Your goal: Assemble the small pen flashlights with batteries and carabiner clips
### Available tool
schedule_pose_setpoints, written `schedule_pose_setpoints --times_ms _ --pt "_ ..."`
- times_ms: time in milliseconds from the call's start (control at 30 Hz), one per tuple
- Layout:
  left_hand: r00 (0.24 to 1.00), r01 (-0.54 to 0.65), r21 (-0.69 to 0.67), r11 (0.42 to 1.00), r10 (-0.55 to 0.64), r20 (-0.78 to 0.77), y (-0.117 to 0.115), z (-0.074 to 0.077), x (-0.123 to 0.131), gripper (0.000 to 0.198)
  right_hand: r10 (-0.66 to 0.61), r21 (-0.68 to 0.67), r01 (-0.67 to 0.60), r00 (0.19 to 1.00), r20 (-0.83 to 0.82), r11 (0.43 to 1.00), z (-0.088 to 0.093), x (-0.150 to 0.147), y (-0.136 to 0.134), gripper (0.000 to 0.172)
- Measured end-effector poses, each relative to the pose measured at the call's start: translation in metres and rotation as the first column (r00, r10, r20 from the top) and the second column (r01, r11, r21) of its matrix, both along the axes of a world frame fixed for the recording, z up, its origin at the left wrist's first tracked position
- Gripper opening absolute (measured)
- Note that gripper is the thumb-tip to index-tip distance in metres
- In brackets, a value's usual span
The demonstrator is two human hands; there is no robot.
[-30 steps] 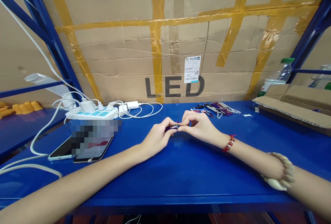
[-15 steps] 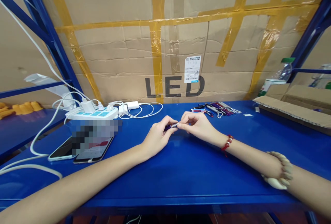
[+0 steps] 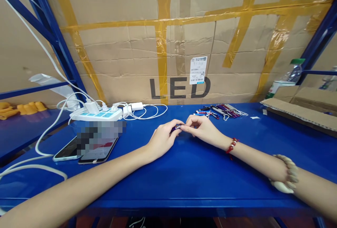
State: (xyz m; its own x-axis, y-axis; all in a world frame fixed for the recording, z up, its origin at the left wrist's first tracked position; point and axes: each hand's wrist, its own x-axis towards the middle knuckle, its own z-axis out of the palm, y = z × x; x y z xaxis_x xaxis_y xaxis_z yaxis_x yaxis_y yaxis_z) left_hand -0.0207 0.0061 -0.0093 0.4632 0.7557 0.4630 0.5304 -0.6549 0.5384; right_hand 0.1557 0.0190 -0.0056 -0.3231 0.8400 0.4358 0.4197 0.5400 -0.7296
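A slim dark purple tube with a silver end [image 3: 177, 127], like a small keychain penlight, lies between my hands above the blue tabletop. My left hand [image 3: 162, 137] is closed around its body, which the fingers largely cover. At the silver end, the thumb and forefinger of my right hand [image 3: 200, 128] pinch together. Whether they hold a separate small part there is hidden. Beyond my right hand lies a pile of similar slim tubes [image 3: 223, 110] in red, blue, purple and silver, some with clips.
Two phones [image 3: 98, 150] lie at the left, in front of a white power strip [image 3: 110, 115] with tangled cables [image 3: 155, 110]. An open cardboard box [image 3: 302, 114] and a bottle [image 3: 285, 78] stand at the right. A large taped carton [image 3: 126, 56] closes off the back.
The view has shifted slightly, so the background sits a little farther right. My left fingers cover a bit more of the tube. My right hand keeps its pinch at the silver end.
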Motion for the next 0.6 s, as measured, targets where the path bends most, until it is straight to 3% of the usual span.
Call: schedule_pose_setpoints --times_ms 267,600 --pt "0.999 -0.045 -0.059 0.997 0.045 0.002 -0.0014 -0.0001 0.0003 0.019 -0.065 0.064 0.065 0.998 0.01 0.996 0.002 0.0005 0.0 0.033" --pt "0.997 -0.058 -0.113 0.992 0.051 -0.065 -0.0003 0.0022 -0.0005 0.02 0.082 0.111 -0.076 0.995 -0.057 0.991 0.0005 0.0041 0.0047 0.028"
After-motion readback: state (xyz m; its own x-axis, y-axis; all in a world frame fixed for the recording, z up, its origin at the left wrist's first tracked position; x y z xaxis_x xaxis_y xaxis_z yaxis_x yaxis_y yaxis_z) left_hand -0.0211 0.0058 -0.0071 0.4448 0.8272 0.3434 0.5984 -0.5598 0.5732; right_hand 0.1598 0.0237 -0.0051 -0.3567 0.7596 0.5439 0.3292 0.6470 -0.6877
